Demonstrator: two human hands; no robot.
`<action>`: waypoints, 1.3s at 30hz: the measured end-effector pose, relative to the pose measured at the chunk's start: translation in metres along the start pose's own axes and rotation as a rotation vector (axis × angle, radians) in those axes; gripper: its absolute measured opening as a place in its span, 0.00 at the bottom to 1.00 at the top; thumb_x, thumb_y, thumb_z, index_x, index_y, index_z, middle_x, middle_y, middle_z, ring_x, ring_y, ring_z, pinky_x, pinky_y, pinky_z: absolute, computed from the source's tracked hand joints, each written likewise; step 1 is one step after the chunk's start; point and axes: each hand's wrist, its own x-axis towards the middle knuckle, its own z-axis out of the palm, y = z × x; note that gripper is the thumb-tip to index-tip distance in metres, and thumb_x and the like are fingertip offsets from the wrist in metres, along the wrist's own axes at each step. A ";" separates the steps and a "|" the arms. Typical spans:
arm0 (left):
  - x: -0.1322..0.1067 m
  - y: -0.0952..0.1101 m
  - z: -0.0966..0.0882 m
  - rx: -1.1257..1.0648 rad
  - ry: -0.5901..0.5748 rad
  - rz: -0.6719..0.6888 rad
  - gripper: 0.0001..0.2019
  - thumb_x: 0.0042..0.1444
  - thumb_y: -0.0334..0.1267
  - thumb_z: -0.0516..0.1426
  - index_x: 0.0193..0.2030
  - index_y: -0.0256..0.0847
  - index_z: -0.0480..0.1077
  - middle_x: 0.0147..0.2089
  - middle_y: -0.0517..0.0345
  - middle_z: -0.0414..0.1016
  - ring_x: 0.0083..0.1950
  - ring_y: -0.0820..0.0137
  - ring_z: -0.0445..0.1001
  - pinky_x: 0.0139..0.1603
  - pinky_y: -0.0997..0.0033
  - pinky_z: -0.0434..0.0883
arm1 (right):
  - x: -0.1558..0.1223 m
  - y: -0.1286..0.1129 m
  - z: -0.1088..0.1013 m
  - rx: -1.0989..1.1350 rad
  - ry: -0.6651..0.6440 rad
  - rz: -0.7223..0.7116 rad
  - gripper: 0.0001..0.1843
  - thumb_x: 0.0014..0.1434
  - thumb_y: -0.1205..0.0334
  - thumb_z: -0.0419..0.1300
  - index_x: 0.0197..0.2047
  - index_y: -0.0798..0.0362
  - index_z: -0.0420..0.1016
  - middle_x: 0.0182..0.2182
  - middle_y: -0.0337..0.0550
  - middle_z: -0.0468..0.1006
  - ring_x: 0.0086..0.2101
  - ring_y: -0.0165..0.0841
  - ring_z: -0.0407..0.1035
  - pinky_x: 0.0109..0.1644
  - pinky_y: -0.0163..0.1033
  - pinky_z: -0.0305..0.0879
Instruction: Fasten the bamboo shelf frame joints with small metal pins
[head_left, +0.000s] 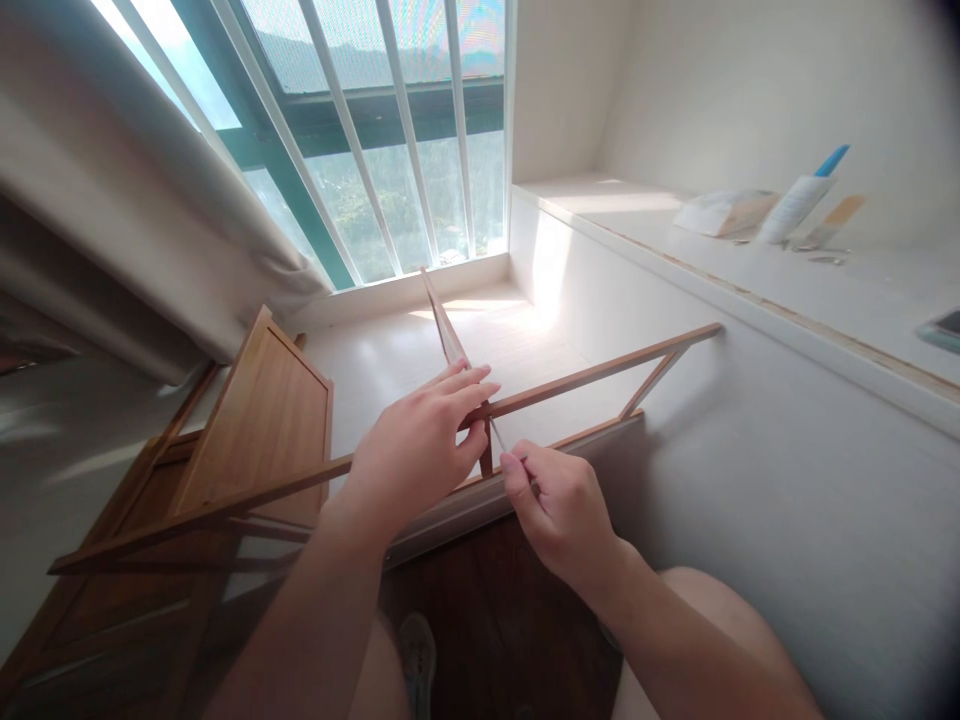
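Note:
My left hand (420,440) is wrapped over a brown wooden frame (600,371) where a long rail meets a crosspiece. Its fingers lie over the top of the joint, and the thumb bends in on the near side. Just below the joint, my right hand (559,505) is closed around a thin metal rod-shaped tool (498,435). The tool's tip points up at the joint; its other end is hidden in my fist, so I cannot tell its exact kind. Beyond my left fingertips, another wooden piece (442,320) of the frame extends toward the window.
A wooden panel piece (259,420) stands at the left by a grey curtain (150,200). The barred window (390,150) is ahead. On the right ledge (637,215) are a white tube with a blue top (795,210), a plastic packet (724,213) and small pieces.

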 end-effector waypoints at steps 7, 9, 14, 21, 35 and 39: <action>0.000 0.001 -0.001 -0.013 -0.007 0.000 0.21 0.61 0.37 0.49 0.60 0.53 0.67 0.67 0.71 0.63 0.70 0.66 0.59 0.65 0.61 0.68 | 0.002 -0.001 0.000 -0.085 0.040 -0.035 0.16 0.65 0.63 0.50 0.24 0.51 0.56 0.20 0.34 0.60 0.23 0.27 0.54 0.31 0.37 0.47; 0.000 0.001 -0.001 -0.018 -0.010 0.000 0.21 0.61 0.37 0.49 0.60 0.53 0.67 0.67 0.71 0.63 0.70 0.66 0.59 0.64 0.61 0.68 | 0.002 -0.001 0.001 -0.063 0.048 -0.016 0.17 0.65 0.63 0.50 0.23 0.51 0.56 0.19 0.33 0.59 0.22 0.27 0.53 0.30 0.37 0.47; 0.000 0.001 -0.003 -0.038 -0.008 -0.002 0.20 0.62 0.39 0.48 0.60 0.53 0.67 0.67 0.70 0.64 0.70 0.66 0.59 0.65 0.61 0.67 | -0.001 0.000 0.003 0.072 0.047 0.063 0.20 0.66 0.61 0.49 0.22 0.51 0.57 0.17 0.33 0.59 0.21 0.27 0.54 0.28 0.36 0.48; 0.000 0.000 -0.002 -0.042 -0.006 -0.005 0.20 0.62 0.39 0.49 0.60 0.53 0.67 0.67 0.70 0.64 0.70 0.67 0.59 0.65 0.61 0.67 | -0.003 -0.001 0.007 0.138 0.064 0.090 0.21 0.66 0.60 0.50 0.20 0.52 0.56 0.16 0.33 0.59 0.20 0.26 0.53 0.28 0.36 0.48; 0.000 0.000 -0.002 -0.048 -0.005 -0.014 0.20 0.63 0.39 0.48 0.60 0.54 0.68 0.66 0.71 0.64 0.70 0.66 0.59 0.64 0.60 0.68 | -0.008 -0.006 0.005 0.139 0.120 0.068 0.21 0.65 0.62 0.50 0.21 0.51 0.51 0.17 0.32 0.54 0.20 0.26 0.50 0.28 0.37 0.44; -0.001 -0.001 -0.001 -0.049 -0.006 -0.011 0.20 0.63 0.39 0.48 0.60 0.54 0.67 0.66 0.72 0.64 0.70 0.66 0.59 0.64 0.60 0.67 | -0.009 -0.007 -0.001 0.078 0.098 0.053 0.20 0.64 0.64 0.51 0.21 0.51 0.49 0.17 0.32 0.51 0.20 0.26 0.48 0.28 0.37 0.44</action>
